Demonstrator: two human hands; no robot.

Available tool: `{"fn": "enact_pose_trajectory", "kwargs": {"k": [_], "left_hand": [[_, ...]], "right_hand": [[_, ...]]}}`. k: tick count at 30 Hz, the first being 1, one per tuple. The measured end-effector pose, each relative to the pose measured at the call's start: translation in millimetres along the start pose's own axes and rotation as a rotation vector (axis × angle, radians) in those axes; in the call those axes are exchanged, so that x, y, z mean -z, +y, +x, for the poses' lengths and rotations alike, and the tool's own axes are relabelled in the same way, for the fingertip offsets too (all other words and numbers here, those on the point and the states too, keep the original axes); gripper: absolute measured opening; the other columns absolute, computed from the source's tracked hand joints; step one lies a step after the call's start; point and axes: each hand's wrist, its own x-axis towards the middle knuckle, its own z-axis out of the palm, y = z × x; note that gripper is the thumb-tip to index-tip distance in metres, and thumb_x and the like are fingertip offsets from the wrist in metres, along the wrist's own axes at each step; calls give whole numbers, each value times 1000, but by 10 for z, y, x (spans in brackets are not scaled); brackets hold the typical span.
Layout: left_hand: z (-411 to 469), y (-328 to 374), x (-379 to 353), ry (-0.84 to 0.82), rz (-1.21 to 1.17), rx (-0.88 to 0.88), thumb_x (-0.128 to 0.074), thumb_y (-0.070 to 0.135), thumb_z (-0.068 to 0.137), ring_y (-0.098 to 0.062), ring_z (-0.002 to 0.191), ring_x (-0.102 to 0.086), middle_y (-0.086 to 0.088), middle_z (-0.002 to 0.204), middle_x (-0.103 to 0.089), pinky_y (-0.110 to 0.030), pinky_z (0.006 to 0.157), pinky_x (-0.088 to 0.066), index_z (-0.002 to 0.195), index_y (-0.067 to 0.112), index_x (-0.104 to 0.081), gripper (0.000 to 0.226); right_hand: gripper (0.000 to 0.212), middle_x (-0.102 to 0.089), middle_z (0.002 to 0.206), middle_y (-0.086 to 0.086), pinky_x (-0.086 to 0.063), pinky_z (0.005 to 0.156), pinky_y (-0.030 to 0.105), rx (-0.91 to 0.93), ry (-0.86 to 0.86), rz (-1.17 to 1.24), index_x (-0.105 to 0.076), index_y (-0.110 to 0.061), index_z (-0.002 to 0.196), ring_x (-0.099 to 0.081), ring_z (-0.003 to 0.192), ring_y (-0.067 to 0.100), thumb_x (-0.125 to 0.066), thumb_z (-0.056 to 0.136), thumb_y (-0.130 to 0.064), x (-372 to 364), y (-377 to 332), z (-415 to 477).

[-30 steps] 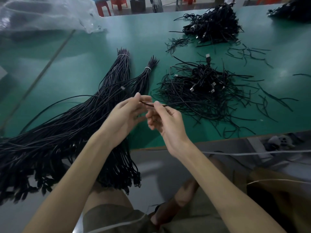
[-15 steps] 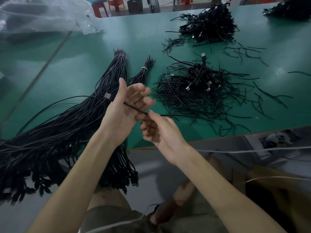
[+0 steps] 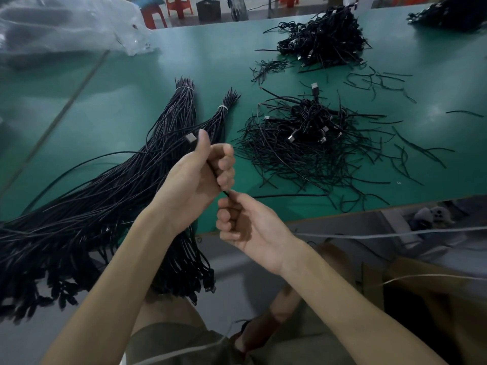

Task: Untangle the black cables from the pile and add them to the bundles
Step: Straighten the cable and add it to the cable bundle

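Note:
My left hand [image 3: 203, 172] grips one black cable [image 3: 287, 163] in a fist, and the cable's silver plug [image 3: 190, 138] sticks out by the thumb. Just below it, my right hand [image 3: 242, 223] pinches the same cable with curled fingers. The cable trails right into the tangled pile [image 3: 311, 138] of black cables with silver plugs on the green table [image 3: 126, 106]. Two tied bundles [image 3: 168, 133] of straight black cables lie to the left, fanning toward me and hanging over the table's front edge.
A second tangled heap [image 3: 324, 40] sits at the far side, with loose cable scraps [image 3: 376, 80] to its right. Another dark heap [image 3: 453, 14] lies at the far right corner. A clear plastic bag [image 3: 68, 25] lies at the far left. Red stools [image 3: 179, 6] stand beyond the table.
My left hand has closed from spread fingers into a fist round the cable and lifted slightly. My right hand has slid down and toward me along the cable.

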Motion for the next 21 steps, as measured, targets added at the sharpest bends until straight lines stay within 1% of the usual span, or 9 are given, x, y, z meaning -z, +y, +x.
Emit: {"fn": "enact_pose_trajectory", "kwargs": {"k": [3,8,10,13,14,15,18,19,21], "left_hand": [[-13,13,-40,-39,100,-9,-38,57,106,-12,61,-38,5,74,-41,-23,63,-40,90,16,-66,52],[-28,69,-39,-74,149,-39,-37,61,104,-12,56,-37,5,72,-40,-22,61,-44,91,16,-66,55],[-32,83,-27,-78,197,-60,-37,61,105,-11,54,-34,6,67,-38,-20,57,-40,92,15,-66,56],[-52,115,-14,-72,283,-97,-34,62,104,-11,55,-28,7,63,-32,-19,53,-32,88,15,-65,58],[-67,129,-10,-65,320,-104,-33,63,104,-12,57,-28,7,63,-32,-19,54,-31,87,15,-65,60],[-87,146,-14,-58,364,-106,-32,65,102,-13,58,-28,7,63,-33,-20,55,-30,86,16,-66,62],[-135,169,-93,-55,588,-130,-27,68,102,-12,60,-34,5,63,-40,-21,55,-29,85,17,-69,68],[-139,159,-136,-70,680,-147,-25,66,104,-12,60,-36,4,62,-43,-21,55,-30,83,18,-69,69],[-141,132,-234,-113,791,-186,-26,57,106,-11,58,-41,4,61,-48,-20,55,-32,78,18,-69,64]], "right_hand": [[36,-52,65,2,-31,47,21,15,-21,49,-63,-11,80,-46,54,12,-48,107,-29,-15,-29,-1],[39,-53,65,2,-30,46,21,33,-44,-20,-64,-11,79,-47,53,12,-48,107,-33,3,-60,-27],[46,-51,61,1,-31,46,22,44,-50,-184,-63,-13,75,-45,51,13,-47,108,-42,61,-94,-65],[60,-54,54,1,-34,44,20,128,29,-695,-65,-19,61,-48,46,12,-46,104,-56,136,-201,-159],[62,-58,53,2,-36,43,20,172,48,-801,-67,-20,58,-50,45,12,-47,103,-57,169,-250,-188],[62,-60,53,2,-35,41,19,210,52,-832,-69,-20,58,-52,45,12,-47,103,-57,188,-306,-226],[50,-66,61,2,-36,40,21,386,45,-797,-71,-21,69,-59,50,14,-53,102,-54,271,-458,-303],[41,-69,70,0,-41,45,22,506,88,-870,-71,-22,78,-63,59,14,-56,102,-51,286,-491,-307],[28,-67,96,-9,-47,71,19,704,211,-1177,-68,-23,105,-61,88,8,-62,97,-49,331,-525,-276]]}}
